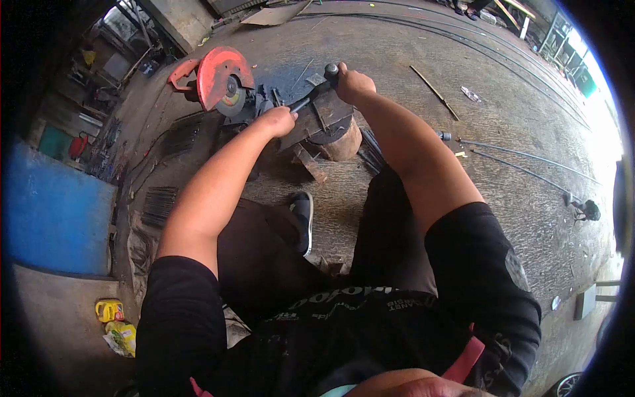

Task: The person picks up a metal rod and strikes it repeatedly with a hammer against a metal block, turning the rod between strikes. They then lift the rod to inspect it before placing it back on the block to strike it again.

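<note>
My left hand grips a thin metal rod laid across a dark metal bending jig. The jig sits on a wooden stump in front of me. My right hand is closed around the black knob of the jig's lever handle at its far end. Just left of the jig stands a cut-off saw with an orange blade guard. My knees and one black shoe show below the stump.
Bundles of short cut rods lie on the floor at left, near a blue panel. Long steel bars stretch across the concrete floor at right. A yellow container sits at lower left.
</note>
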A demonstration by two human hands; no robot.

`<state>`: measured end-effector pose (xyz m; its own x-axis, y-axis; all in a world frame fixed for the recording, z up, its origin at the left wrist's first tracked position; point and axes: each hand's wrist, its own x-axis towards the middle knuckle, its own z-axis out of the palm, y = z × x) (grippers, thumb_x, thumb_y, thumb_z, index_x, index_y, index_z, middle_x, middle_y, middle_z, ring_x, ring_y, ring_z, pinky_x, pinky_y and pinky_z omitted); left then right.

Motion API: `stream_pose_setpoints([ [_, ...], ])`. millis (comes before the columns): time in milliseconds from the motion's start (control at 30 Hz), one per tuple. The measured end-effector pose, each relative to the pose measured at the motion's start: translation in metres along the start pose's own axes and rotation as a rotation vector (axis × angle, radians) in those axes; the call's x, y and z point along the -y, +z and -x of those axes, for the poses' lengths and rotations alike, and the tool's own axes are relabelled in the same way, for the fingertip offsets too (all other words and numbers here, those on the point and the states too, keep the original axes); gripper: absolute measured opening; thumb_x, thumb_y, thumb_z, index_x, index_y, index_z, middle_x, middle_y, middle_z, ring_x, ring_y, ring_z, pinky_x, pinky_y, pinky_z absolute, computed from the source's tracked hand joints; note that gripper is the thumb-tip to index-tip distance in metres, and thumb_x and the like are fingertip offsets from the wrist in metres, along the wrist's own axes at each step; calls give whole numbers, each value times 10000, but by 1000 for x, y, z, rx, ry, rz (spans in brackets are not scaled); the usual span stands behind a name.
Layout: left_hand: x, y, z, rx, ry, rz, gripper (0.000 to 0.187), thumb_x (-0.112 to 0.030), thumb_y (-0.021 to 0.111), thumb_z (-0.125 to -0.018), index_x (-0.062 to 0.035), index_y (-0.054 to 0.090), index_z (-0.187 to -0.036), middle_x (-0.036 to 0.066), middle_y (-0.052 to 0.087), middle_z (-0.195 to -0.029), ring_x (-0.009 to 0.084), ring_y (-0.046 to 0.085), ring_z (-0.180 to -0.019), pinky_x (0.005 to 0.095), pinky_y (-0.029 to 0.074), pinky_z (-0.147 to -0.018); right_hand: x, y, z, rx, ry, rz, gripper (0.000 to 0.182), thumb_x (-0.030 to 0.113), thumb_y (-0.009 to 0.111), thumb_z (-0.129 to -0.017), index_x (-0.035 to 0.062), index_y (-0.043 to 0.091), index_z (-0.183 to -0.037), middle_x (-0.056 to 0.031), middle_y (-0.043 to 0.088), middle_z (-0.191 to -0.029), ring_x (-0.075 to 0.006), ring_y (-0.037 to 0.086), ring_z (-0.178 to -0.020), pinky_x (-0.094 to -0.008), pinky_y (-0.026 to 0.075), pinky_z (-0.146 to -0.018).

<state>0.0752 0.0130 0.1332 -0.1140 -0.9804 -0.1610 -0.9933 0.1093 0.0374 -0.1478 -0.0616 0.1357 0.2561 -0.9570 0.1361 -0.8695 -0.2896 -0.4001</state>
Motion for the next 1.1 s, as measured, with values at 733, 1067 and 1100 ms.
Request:
stream_pose_setpoints([
  [733,32,-20,-131,344,382,363,392,-362,405,-996,-27,607,-1003,160,644,-943,313,608,-927,392,457,-818,-53,-8,-55,96,113,-180,488,347,686,-778,4,593,-1112,-230,674,-957,-354,653,-959,-421,513,-845],
  [1067,25,-7,-109,128,279,281,385,-350,424,-983,-13,607,-1007,225,635,-1005,408,594,-980,468,466,-825,-42,-4,-65,126,7,-265,508,313,698,-764,40,568,-1172,-200,658,-1069,-356,616,-1055,-402,486,-907],
  [1100,23,-5,-111,112,297,267,386,-342,420,-983,-6,608,-1008,235,634,-1006,414,594,-984,477,468,-831,-53,8,-70,89,-60,-222,514,308,692,-771,44,553,-1190,-203,652,-1086,-362,610,-1064,-405,484,-910],
])
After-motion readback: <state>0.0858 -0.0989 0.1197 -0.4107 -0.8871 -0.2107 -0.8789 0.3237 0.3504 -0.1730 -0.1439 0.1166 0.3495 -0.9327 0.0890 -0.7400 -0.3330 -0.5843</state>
